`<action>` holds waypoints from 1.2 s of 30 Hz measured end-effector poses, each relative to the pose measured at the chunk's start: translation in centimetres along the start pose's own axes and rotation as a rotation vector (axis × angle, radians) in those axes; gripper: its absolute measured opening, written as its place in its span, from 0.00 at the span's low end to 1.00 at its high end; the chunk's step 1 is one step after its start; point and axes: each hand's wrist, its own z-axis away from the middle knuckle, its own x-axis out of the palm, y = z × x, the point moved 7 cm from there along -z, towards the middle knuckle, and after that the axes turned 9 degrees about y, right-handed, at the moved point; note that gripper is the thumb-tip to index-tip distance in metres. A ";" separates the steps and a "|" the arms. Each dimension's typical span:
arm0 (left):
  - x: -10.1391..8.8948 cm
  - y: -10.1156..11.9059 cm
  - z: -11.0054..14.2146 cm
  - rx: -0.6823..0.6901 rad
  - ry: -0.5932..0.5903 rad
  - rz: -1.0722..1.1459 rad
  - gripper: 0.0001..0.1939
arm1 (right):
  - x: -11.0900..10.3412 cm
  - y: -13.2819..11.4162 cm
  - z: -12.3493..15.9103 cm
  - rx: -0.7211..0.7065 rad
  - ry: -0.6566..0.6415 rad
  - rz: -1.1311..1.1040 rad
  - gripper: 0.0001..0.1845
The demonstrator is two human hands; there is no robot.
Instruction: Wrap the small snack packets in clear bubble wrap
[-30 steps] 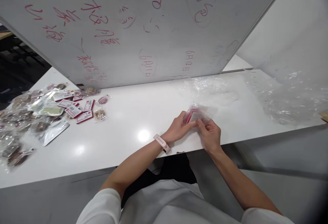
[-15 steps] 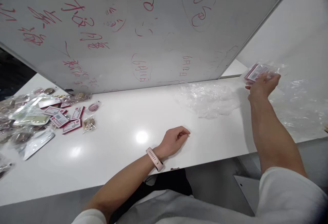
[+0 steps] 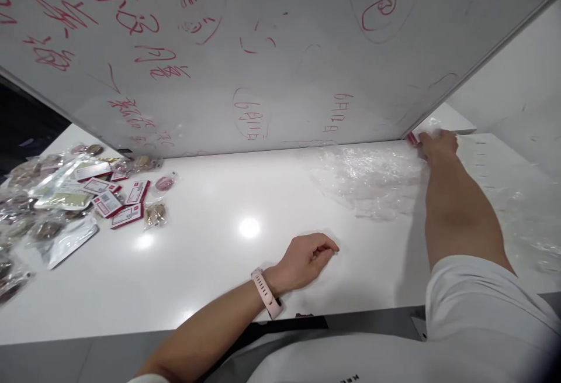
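while our left hand [image 3: 307, 261] rests near the front edge of the table [image 3: 210, 266], its fingers closed in a loose curl, our right hand [image 3: 440, 144] reaches to the far edge, toward the right. a red packet [image 3: 412, 138] shows at its fingers, just beside the lower right corner of a whiteboard [image 3: 298, 67] with red handwriting; the hand hides much of the packet, so we cannot tell whether the fingers grip it. a pink wristband [image 3: 266, 294] circles our left wrist. crumpled clear plastic [image 3: 370, 181] spreads between our hands, near the far edge. toward the table's left end we find a heap of clear-wrapped goods [image 3: 47, 228], with red-and-white packets [image 3: 127, 216] on its right side and a silver pouch [image 3: 72, 244] nearer the front edge.
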 end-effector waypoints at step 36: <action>-14.6 -1.8 5.1 -0.285 0.661 0.580 0.22 | -26.2 -20.0 33.0 -0.299 -0.785 -1.427 0.22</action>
